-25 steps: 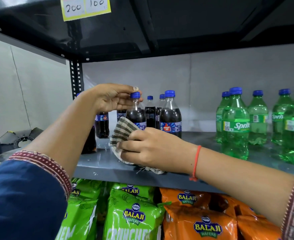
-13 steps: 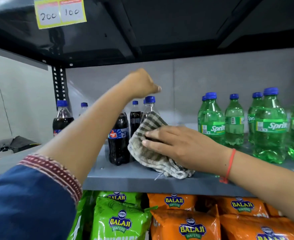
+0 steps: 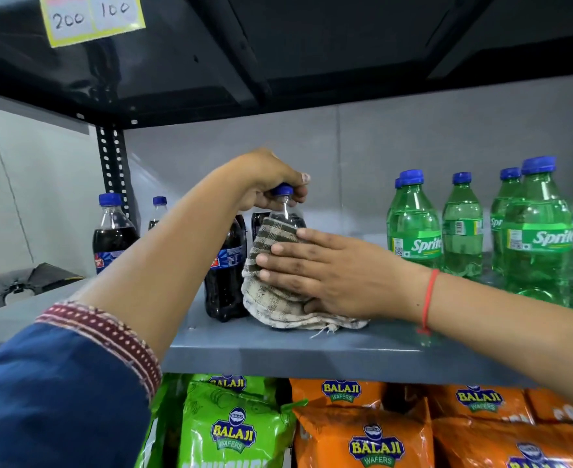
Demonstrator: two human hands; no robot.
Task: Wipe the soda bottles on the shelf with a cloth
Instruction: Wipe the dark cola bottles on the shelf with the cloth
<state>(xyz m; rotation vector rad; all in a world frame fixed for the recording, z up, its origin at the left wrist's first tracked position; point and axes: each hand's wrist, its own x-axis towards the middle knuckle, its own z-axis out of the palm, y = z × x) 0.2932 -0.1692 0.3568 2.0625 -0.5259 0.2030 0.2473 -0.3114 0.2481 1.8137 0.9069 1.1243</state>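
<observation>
Fingers of the left hand [image 3: 271, 184] are closed from above around the blue screw cap [image 3: 282, 190] of a dark cola bottle of clear plastic [image 3: 287, 216], which stands upright on the grey metal shelf [image 3: 278, 352]. Just below this hand, the right hand [image 3: 325, 275] lies flat and mostly open, with fingers stretched, and it presses a striped beige and brown woven cloth [image 3: 271, 292] against the body of the same bottle. The cloth covers most of the bottle, and its lower part is bunched on the shelf under the right palm. A red thread band [image 3: 428, 298] is around the right wrist.

Touching the cloth on the side of the left forearm stands another dark cola bottle with a blue label [image 3: 226, 271]. Further behind the left arm are two more cola bottles with blue caps [image 3: 113, 231]. Beyond the right wrist, well apart from the cloth, stands a group of green plastic Sprite bottles with blue caps [image 3: 535, 238]. Below both arms, on the lower level, are green snack bags [image 3: 234, 430] and orange snack bags [image 3: 362, 437] with the word Balaji. Above the left hand, a yellow price tag [image 3: 91, 16] is stuck on the dark upper shelf.
</observation>
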